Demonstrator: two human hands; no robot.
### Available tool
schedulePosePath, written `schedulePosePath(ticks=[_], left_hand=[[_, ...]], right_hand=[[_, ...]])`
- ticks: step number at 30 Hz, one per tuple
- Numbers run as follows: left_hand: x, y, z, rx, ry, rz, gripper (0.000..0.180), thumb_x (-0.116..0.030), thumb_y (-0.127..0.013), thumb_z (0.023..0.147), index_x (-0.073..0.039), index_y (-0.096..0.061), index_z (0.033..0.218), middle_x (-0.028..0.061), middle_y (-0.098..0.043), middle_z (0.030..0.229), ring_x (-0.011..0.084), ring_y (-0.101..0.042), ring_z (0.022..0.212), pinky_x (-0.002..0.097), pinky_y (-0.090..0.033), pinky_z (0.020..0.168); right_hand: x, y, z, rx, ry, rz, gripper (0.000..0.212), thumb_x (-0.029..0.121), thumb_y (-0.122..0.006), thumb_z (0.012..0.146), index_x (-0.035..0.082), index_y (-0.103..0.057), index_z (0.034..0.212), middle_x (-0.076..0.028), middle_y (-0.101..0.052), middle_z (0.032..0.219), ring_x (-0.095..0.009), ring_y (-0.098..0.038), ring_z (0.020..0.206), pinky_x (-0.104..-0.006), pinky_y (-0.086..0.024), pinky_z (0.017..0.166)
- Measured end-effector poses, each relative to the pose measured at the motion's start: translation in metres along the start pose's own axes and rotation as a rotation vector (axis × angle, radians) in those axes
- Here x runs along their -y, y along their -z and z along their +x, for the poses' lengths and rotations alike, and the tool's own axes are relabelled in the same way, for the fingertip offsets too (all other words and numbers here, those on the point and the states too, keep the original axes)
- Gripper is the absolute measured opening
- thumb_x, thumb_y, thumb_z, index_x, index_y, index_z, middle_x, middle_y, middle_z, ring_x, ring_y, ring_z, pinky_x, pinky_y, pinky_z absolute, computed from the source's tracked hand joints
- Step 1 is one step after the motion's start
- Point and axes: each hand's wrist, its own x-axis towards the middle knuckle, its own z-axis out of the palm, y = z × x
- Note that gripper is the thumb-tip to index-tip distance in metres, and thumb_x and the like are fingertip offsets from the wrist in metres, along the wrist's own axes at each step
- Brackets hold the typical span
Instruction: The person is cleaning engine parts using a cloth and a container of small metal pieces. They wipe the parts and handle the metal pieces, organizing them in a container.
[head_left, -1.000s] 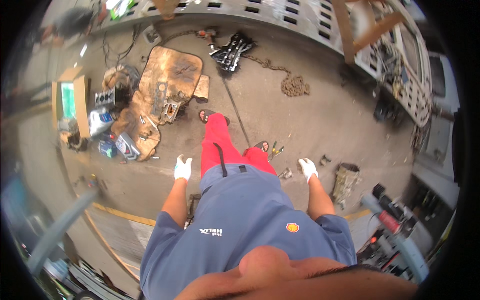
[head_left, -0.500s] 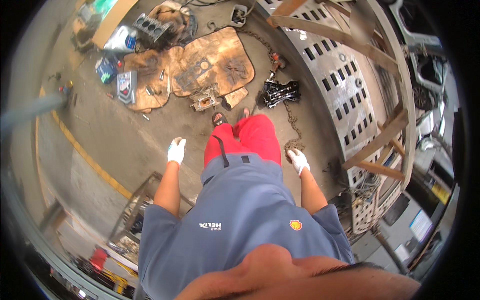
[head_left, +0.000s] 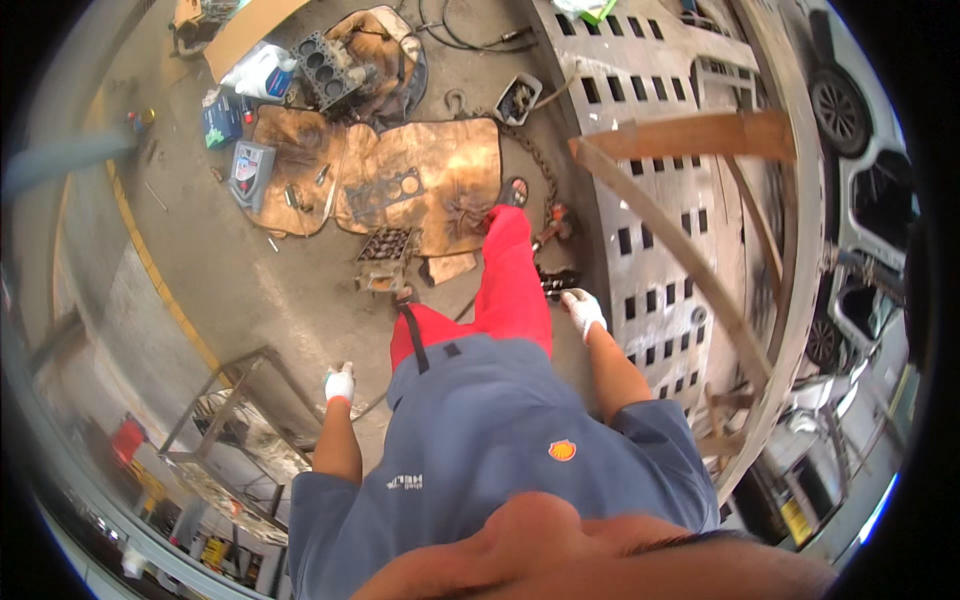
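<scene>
My left hand (head_left: pixel 340 382), in a white work glove, hangs at my left side above the floor. Its fingers are loosely bent and I see nothing held in them. On the other side, my right hand (head_left: pixel 583 312) is gloved in white too, its thumb apart from the fingers and nothing visible in its grip. In the picture it overlaps the edge of a dark metal engine part (head_left: pixel 556 283) on the floor, well below it. Ahead of my feet, a metal engine part with rows of openings (head_left: pixel 385 255) stands beside a stained brown mat (head_left: pixel 450 150).
A flat gasket (head_left: pixel 385 190) lies on the mat. Beyond are an engine block (head_left: pixel 325 70), a grey oil jug (head_left: pixel 250 172) and a metal tub (head_left: pixel 517 98). A slotted metal ramp (head_left: pixel 640 190) with beams runs along my right. A metal frame stand (head_left: pixel 235 420) is at my left.
I have stepped forward, my right foot now at the mat's edge. The mat and engine parts sit closer, and the dark engine part is now mostly hidden by my leg and right hand.
</scene>
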Motion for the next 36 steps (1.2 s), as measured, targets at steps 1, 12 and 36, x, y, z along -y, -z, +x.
schedulePosePath(ticks=[1, 12, 36], left_hand=[[-0.025, -0.027, -0.001, 0.014, -0.056, 0.009, 0.045, -0.028, -0.067, 0.102, -0.002, -0.060, 0.137, 0.0129, -0.069, 0.110, 0.0207, -0.064, 0.084, 0.0349, -0.055, 0.073], [-0.395, -0.291, -0.126, 0.422, -0.681, 0.260, 0.050, -0.036, -0.069, 0.102, -0.006, -0.061, 0.141, 0.0158, -0.075, 0.121, 0.0302, -0.072, 0.114, 0.0396, -0.055, 0.100], [-0.519, -0.484, 0.129, 0.747, -0.486, 0.713, 0.055, -0.051, -0.058, 0.103, -0.009, -0.061, 0.139, 0.0181, -0.074, 0.124, 0.0376, -0.069, 0.117, 0.0479, -0.054, 0.100]], right_hand=[[0.018, 0.017, 0.036, 0.037, 0.002, 0.020, 0.036, 0.031, -0.065, 0.102, 0.002, -0.074, 0.120, -0.011, -0.078, 0.101, -0.019, -0.070, 0.090, -0.0370, -0.055, 0.083], [0.231, 0.073, 0.238, 0.168, 0.142, -0.219, 0.042, 0.033, -0.063, 0.102, 0.001, -0.071, 0.128, -0.018, -0.076, 0.119, -0.028, -0.071, 0.111, -0.0373, -0.052, 0.098], [0.330, -0.143, 0.622, -0.182, 0.042, -0.176, 0.082, 0.036, -0.073, 0.092, 0.003, -0.040, 0.160, -0.026, -0.050, 0.158, -0.040, -0.049, 0.146, -0.0425, -0.041, 0.120]])
